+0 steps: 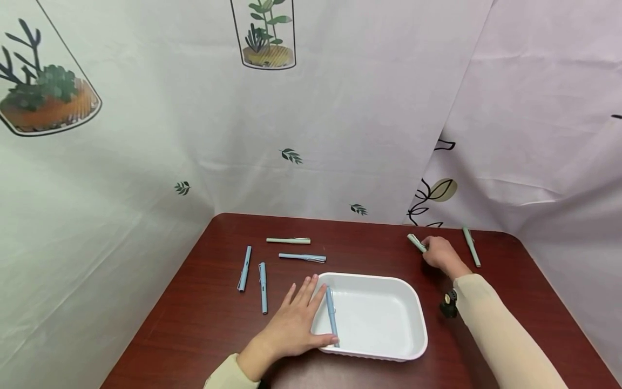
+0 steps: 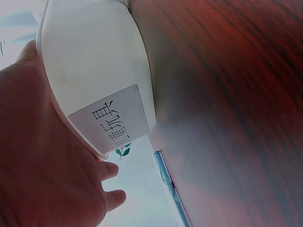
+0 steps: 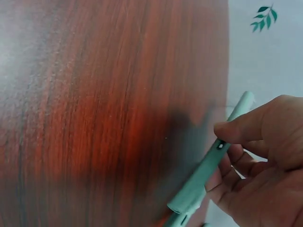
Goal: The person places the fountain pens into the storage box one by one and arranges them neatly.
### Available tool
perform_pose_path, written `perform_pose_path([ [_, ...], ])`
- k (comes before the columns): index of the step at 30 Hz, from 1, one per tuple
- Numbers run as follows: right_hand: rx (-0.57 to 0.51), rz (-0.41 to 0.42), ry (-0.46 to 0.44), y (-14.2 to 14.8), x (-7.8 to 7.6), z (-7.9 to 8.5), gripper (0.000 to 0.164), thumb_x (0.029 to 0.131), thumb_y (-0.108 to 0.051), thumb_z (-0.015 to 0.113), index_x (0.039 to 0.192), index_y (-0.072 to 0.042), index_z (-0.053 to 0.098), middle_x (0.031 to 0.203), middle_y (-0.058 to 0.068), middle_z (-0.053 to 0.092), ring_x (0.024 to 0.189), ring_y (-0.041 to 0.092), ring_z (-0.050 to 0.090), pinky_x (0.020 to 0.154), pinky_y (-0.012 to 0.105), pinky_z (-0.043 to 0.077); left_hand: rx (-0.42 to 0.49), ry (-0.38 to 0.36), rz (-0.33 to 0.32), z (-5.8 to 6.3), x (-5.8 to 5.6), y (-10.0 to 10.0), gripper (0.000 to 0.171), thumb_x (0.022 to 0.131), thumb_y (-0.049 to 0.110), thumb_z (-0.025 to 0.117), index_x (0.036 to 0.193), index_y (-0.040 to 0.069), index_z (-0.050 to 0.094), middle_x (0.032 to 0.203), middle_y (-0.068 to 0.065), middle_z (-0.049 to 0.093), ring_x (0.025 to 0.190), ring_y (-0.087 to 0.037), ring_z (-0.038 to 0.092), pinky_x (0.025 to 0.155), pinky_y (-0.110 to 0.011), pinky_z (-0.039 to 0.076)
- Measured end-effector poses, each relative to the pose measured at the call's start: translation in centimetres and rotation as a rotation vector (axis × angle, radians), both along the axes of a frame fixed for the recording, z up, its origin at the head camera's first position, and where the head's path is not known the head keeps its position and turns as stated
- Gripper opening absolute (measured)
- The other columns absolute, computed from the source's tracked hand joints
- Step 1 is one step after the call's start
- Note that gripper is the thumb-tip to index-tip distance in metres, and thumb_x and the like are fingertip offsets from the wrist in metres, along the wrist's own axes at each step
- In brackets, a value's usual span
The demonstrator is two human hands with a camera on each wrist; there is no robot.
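Observation:
My left hand (image 1: 293, 327) lies with spread fingers over the left rim of a white plastic tray (image 1: 417, 319). Inside the tray, along that side, is a light blue pen (image 1: 332, 313). In the left wrist view, the tray's outer wall (image 2: 94, 52) carries a label with printed characters. Off to the tray's far right, my right hand (image 1: 441, 255) pinches a pale green pen (image 3: 206, 172) between thumb and fingers. The right wrist view shows this pen slanted above the table top. Another green pen (image 1: 471, 247) lies to the right of that hand.
Left of the tray, two blue pens (image 1: 245, 268) (image 1: 263, 287) lie lengthwise on the dark red wooden table (image 1: 194, 324). Behind them a green pen (image 1: 288, 240) and a blue pen (image 1: 302, 257) lie crosswise. A printed white curtain (image 1: 316, 119) hangs along the table's back edge.

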State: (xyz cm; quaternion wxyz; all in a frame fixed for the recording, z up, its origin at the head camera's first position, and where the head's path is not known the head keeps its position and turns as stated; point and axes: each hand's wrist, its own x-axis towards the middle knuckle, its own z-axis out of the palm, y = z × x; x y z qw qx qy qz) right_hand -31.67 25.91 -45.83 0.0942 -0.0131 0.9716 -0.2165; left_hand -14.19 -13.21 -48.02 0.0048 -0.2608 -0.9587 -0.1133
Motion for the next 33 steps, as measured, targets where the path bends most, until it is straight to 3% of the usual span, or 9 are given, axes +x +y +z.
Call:
perform_pose_path([
  [8,-0.037,0.026,0.076,0.0,1.9,1.4,0.034,0.090,-0.004,0.069,0.119,0.009,0.056,0.100,0.022,0.062,0.088,0.033,0.059,0.075,0.045,0.051,0.009,-0.008,-0.002,0.2,0.0,0.0,0.106,0.085,0.078,0.056,0.161,0.009,0.027,0.169,-0.015,0.014,0.156,-0.032,0.016,0.123,-0.056,0.017],
  [17,-0.111,0.059,0.124,-0.3,3.8,2.7,0.037,0.089,-0.013,0.073,0.118,0.005,0.058,0.090,0.013,0.062,0.075,0.022,0.057,0.062,0.032,0.047,0.005,-0.003,0.000,0.2,0.0,0.0,0.106,0.085,0.079,0.055,0.160,0.009,0.029,0.168,-0.016,0.017,0.155,-0.033,0.017,0.122,-0.057,0.018],
  [25,-0.180,0.060,0.108,-0.9,5.6,3.7,0.043,0.090,-0.014,0.074,0.123,0.006,0.055,0.089,0.010,0.062,0.062,0.015,0.060,0.058,0.032,0.050,0.005,-0.030,0.007,0.4,-0.1,0.1,0.106,0.085,0.079,0.055,0.161,0.010,0.027,0.169,-0.015,0.015,0.156,-0.032,0.014,0.123,-0.058,0.016],
  [33,-0.240,0.074,0.102,-1.3,7.2,4.3,0.049,0.090,-0.017,0.074,0.128,0.006,0.055,0.091,0.010,0.064,0.063,0.022,0.066,0.058,0.033,0.054,-0.003,-0.029,0.006,0.4,0.0,0.1,0.106,0.085,0.079,0.055,0.161,0.010,0.028,0.169,-0.015,0.015,0.156,-0.032,0.015,0.122,-0.057,0.017],
])
